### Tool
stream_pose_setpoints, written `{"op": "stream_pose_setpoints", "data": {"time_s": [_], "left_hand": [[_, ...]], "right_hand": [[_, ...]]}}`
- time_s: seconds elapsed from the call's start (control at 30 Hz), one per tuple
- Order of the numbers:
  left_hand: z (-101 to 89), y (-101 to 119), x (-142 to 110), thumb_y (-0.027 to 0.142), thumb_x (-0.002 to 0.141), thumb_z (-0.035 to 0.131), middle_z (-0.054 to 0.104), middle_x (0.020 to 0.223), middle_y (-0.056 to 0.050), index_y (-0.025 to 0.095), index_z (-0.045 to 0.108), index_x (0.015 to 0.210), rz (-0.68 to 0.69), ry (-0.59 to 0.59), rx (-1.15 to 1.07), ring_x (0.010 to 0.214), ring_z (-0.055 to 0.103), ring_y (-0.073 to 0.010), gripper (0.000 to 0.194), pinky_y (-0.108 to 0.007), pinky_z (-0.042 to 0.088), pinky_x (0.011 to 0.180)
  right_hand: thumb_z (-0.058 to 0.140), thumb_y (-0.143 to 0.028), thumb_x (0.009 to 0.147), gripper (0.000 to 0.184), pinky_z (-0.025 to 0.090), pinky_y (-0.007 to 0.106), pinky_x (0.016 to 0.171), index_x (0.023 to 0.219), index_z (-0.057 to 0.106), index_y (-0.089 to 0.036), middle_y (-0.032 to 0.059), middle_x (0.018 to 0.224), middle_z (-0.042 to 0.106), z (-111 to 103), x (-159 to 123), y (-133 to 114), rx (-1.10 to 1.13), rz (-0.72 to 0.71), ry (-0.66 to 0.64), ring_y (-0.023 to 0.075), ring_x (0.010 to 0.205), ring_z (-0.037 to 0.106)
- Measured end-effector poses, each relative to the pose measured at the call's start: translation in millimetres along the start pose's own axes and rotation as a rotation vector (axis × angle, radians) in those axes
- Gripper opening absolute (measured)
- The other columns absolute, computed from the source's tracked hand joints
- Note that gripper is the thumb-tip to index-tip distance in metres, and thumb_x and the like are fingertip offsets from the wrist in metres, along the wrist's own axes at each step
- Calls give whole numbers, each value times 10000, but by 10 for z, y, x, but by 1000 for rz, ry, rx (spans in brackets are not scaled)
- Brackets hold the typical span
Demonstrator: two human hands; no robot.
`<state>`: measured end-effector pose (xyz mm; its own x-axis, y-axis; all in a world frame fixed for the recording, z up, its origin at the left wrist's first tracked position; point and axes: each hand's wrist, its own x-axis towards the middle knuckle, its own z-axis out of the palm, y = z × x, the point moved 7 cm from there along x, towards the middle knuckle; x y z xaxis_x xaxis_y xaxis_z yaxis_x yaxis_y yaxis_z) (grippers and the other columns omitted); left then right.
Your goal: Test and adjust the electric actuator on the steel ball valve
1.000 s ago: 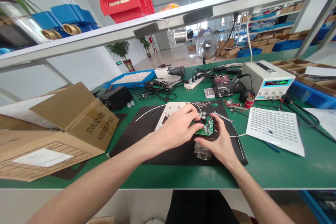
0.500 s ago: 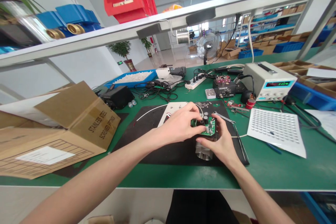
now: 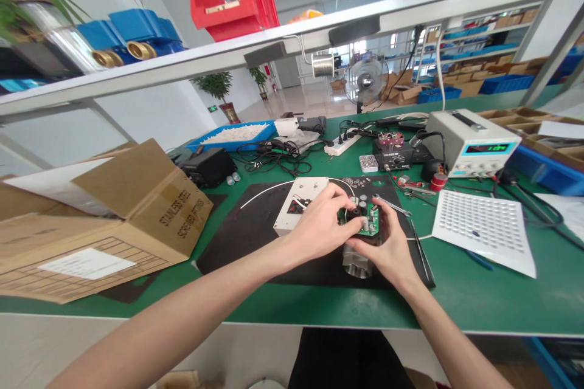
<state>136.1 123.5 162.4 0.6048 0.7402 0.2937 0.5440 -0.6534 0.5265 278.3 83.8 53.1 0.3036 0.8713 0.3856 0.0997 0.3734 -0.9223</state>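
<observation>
A green circuit board with several upright capacitors sits on top of a silver metal fitting with a round open end. My left hand reaches over the board, thumb and fingers closed around a small black round part on its left side. My right hand grips the board's assembly from the right, fingers behind and thumb along the near edge. Just left of the hands lies a white box with a dark opening and wires, partly covered by my left hand.
Everything rests on a black mat. An open cardboard box stands at left. On the right are a wrench, tweezers, a white perforated sheet and a power supply. A shelf crosses above.
My left hand has shifted slightly off the white box, so more of it shows. Both hands stay on the circuit board. The whole view has moved slightly.
</observation>
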Motion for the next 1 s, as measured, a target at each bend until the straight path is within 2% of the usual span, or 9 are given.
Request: {"op": "stream_pose_setpoints", "data": {"time_s": [0.2,0.43,0.8,1.0], "left_hand": [[1,37,9,307,927,692,567,1129,-47,185,655,977,81,18,17,1063,607,-207,137,-368,513,966],[21,39,-11,272,950,653,545,1173,-81,177,663,989,39,-37,-31,1119,588,-238,104,-406,521,1004],[28,50,-20,250,938,617,536,1175,-91,183,637,958,35,-46,18,1139,580,-249,73,-423,511,1038],[31,57,-61,285,961,614,547,1217,-92,191,650,1083,41,-57,9,1144,591,-242,158,-392,523,1005]], "right_hand": [[964,-406,647,958,433,541,1184,1456,476,-251,127,1486,549,-2,-7,1,28,1,2,352,1380,533],[974,-401,636,964,398,549,1213,1454,485,-262,115,1493,539,21,4,22,45,-5,-13,347,1398,513],[979,-383,616,981,446,540,1178,1458,489,-265,114,1468,557,26,14,57,43,6,-12,341,1332,569],[980,-364,621,961,414,520,1202,1448,499,-273,100,1489,544,-7,13,60,49,-3,-23,332,1363,546]]}}
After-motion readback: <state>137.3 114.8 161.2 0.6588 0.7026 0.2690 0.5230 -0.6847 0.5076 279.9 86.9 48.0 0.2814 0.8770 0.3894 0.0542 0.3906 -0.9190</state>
